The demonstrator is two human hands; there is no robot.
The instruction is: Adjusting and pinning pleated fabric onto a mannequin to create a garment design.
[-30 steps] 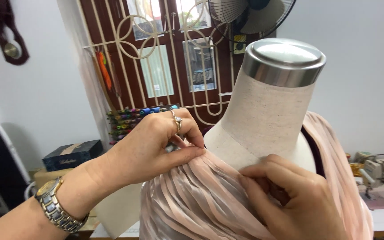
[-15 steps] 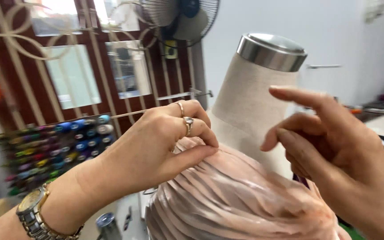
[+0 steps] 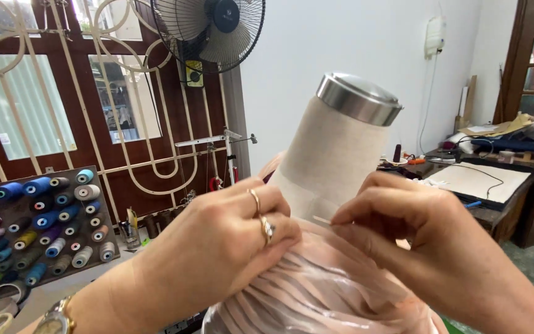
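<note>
Pink pleated fabric (image 3: pixel 316 291) — hands pinching, thin pin (image 3: pixel 321 219).

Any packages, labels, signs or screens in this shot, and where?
Sticker: small pale rectangle on the left window pane.
Plate behind the fan: small yellow and dark panel on the window frame.
Wall box: white rounded unit high on the right wall.
No screens or packages show.

A brushed metal cap (image 3: pixel 360 96) is seen on the matt, coarse-woven linen neck (image 3: pixel 329 164). Pleated pink cloth (image 3: pixel 316 291) shows a soft satin sheen. A thin metal pin (image 3: pixel 321 219) is seen.
</note>
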